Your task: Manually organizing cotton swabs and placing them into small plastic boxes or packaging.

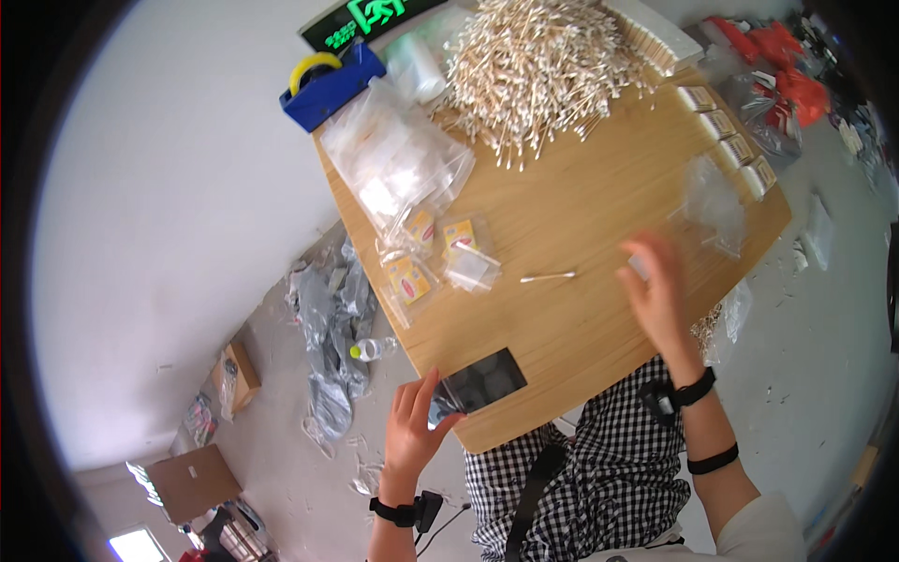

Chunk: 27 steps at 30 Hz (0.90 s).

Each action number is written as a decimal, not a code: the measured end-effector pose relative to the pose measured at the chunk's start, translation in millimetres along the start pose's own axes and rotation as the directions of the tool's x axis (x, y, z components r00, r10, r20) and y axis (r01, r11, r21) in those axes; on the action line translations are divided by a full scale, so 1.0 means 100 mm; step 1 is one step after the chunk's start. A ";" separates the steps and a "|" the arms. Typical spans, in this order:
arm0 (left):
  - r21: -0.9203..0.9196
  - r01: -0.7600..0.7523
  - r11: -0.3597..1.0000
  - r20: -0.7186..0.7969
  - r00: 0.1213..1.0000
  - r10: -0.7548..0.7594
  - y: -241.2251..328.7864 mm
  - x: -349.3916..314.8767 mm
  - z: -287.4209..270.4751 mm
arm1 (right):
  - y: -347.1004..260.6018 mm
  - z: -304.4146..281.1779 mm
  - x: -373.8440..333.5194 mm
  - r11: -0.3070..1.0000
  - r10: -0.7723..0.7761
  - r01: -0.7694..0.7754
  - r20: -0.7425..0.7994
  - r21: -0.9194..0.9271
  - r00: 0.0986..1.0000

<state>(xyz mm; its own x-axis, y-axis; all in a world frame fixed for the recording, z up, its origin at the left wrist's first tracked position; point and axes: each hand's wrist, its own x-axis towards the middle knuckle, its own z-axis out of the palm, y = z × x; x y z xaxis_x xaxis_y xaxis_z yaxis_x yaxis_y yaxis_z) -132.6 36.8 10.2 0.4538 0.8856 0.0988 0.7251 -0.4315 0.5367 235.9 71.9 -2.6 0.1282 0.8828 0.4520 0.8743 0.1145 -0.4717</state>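
Observation:
At the table's near left corner, my left hand (414,421) grips the end of a dark, glossy, phone-like slab (494,377), thumb on one long edge and fingers on the other. My right hand (658,290), blurred by motion, is over the right part of the table. Its thumb and fingers curl around a small pale thing (640,266), too smeared to name. A single cotton swab (548,276) lies between my hands. Left of it are clear bags with yellow cards (408,279) and a small clear packet (471,269).
A large heap of cotton swabs (548,70) covers the far table. Clear plastic bags (398,155) and a blue tape dispenser (333,89) stand far left. Several small swab packs (737,150) line the right edge, near a crumpled clear bag (716,206). A bottle (375,349) lies beyond the left edge.

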 end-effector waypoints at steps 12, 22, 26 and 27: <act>-0.169 0.089 0.982 -0.190 0.974 -0.121 0.63 0.58 0.66 | -0.35 0.42 0.21 0.986 -0.063 0.032 0.191 0.162 0.980; 0.097 -0.009 0.995 -0.240 0.970 0.032 0.87 1.55 1.31 | 0.32 0.22 0.84 0.829 0.192 -0.278 0.219 0.485 0.957; 0.140 0.019 0.990 -0.208 0.978 0.011 0.91 1.56 1.29 | 0.57 0.10 1.60 0.830 0.290 -0.309 0.114 0.463 0.950; 0.144 0.030 0.989 -0.219 0.976 0.002 0.89 1.57 1.29 | 0.57 0.12 1.81 0.882 0.214 -0.202 0.021 0.425 0.977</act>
<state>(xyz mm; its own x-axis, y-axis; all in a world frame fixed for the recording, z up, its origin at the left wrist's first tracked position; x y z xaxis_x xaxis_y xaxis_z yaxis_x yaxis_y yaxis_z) 70.2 115.2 -34.1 0.3311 0.9007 0.2811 0.8056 -0.4250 0.4128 303.9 243.8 43.6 0.3022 0.8964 0.3244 0.5461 0.1161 -0.8296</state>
